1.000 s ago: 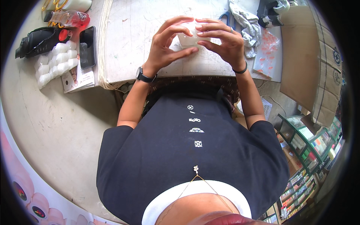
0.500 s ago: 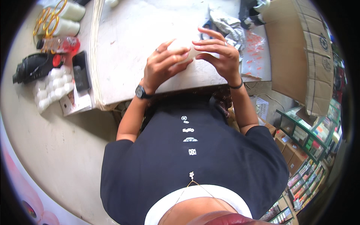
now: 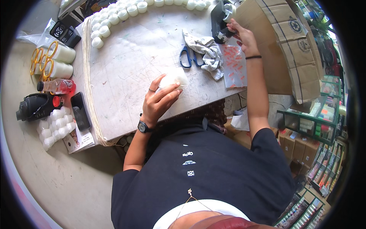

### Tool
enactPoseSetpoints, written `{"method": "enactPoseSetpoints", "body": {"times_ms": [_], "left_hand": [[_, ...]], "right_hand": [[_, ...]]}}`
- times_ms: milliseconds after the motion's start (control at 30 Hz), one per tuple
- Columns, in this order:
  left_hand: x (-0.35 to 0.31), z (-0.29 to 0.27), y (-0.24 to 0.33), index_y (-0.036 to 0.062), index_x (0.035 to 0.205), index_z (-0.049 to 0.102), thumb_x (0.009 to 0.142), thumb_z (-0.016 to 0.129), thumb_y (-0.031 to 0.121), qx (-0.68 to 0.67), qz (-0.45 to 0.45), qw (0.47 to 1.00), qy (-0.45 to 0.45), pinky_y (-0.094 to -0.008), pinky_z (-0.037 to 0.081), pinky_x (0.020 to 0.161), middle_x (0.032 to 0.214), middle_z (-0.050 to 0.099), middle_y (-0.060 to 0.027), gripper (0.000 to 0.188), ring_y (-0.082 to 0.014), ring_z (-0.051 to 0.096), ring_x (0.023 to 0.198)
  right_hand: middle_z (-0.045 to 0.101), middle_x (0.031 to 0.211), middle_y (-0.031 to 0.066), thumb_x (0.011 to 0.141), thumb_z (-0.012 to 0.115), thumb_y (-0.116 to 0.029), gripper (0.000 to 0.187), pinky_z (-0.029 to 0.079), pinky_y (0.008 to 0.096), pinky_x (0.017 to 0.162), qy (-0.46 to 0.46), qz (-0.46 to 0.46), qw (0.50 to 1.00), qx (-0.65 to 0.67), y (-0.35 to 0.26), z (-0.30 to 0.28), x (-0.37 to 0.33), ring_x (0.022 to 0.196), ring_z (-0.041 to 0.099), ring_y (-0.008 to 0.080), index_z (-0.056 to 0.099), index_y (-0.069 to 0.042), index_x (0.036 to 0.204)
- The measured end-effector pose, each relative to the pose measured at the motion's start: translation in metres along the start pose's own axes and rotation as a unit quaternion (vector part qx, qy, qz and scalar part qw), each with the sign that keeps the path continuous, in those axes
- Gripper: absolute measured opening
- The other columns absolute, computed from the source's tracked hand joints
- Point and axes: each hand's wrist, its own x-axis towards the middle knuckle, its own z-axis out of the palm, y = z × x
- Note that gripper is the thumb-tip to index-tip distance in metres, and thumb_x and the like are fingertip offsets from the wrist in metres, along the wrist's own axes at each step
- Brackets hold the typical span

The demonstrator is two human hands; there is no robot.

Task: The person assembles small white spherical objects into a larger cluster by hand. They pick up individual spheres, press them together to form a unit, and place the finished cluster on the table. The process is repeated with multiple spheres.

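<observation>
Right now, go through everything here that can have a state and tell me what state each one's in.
Left hand: gripping the white jar.
Right hand: on the black tape dispenser.
Blue-handled scissors: closed, lying flat.
Red drink bottle: capped, on its side.
Phone: screen dark.
Cardboard box: flaps open.

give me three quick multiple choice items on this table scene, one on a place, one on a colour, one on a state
1. Where do the scissors lie?
A. left of the crumpled grey cloth
B. on the floor
C. on the black phone

2. What colour are the scissor handles?
A. red
B. blue
C. yellow

3. What is the left hand doing?
A. lying flat and empty
B. holding a small white jar
C. gripping the scissors

Answers:
1 A, the scissors lie on the table just left of the cloth.
2 B, both handle loops are blue.
3 B, the fingers wrap the jar, while the right hand reaches to the black tape dispenser.
</observation>
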Motion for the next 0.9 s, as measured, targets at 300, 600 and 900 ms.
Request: {"method": "enactPoseSetpoints", "body": {"times_ms": [300,600,900], "left_hand": [[-0.001,0.002,-0.003,0.0167,0.091,0.064,0.072,0.087,0.007,-0.01,0.018,1.0,0.015,-0.0402,0.058,0.087,0.113,0.073,0.0054,0.031,-0.0356,0.063,0.112],[0.005,0.005,-0.006,0.0172,0.09,0.067,0.072,0.086,0.01,0.011,0.051,0.998,0.018,-0.0357,0.06,0.076,0.109,0.074,0.0064,0.028,-0.0322,0.065,0.103],[0.01,0.009,-0.004,0.0222,0.088,0.067,0.074,0.086,0.018,0.059,0.058,0.996,0.022,-0.0312,0.062,0.071,0.106,0.074,0.0113,0.023,-0.0261,0.065,0.101]], "right_hand": [[0.073,0.081,0.0051,0.09,0.077,-0.019,0.023,0.048,0.0215,0.072,0.02,-0.208,0.975,0.075,0.007,0.008,-0.036,0.074,0.063,0.0075,0.075,0.003,0.087],[0.069,0.066,0.0016,0.089,0.076,-0.033,0.032,0.037,0.0247,0.056,-0.073,-0.227,0.968,-0.08,0.065,-0.02,-0.018,0.067,0.061,0.0047,0.075,-0.003,0.078],[0.068,0.066,0.004,0.087,0.077,-0.035,0.028,0.04,0.0277,0.059,0.148,-0.163,0.794,-0.567,0.019,-0.005,-0.059,0.066,0.062,0.01,0.076,-0.008,0.079]]}}
